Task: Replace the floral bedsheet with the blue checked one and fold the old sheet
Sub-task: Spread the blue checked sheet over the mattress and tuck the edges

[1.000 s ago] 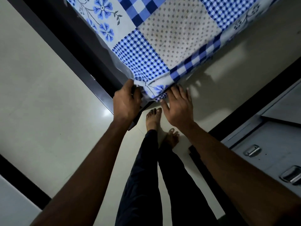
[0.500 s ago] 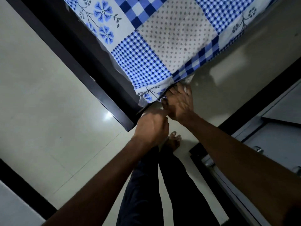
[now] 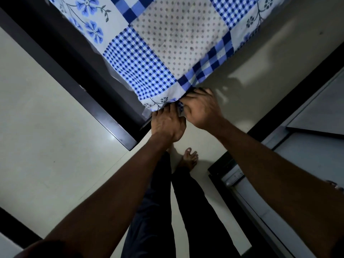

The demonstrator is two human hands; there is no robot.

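The blue checked patchwork sheet (image 3: 167, 53), with gingham, dotted and flower squares, covers the bed at the top of the view. Its near corner (image 3: 158, 103) hangs just above both hands. My left hand (image 3: 167, 125) reaches up under that corner, its fingertips hidden by the cloth. Just to the right, touching it, my right hand (image 3: 202, 110) curls its fingers under the bed's side edge and holds a bunched bit of the sheet (image 3: 181, 108). The floral sheet is not in view.
A dark bed frame (image 3: 104, 112) runs diagonally to the left of the corner. Pale floor tiles (image 3: 46, 127) lie on both sides. A grey cabinet (image 3: 307, 155) stands close on the right. My bare foot (image 3: 189, 157) and dark-trousered legs are below the hands.
My left hand has moved from the frame side of the corner to right under it, beside my right hand. My right hand has gone from flat against the corner to curled under the side edge.
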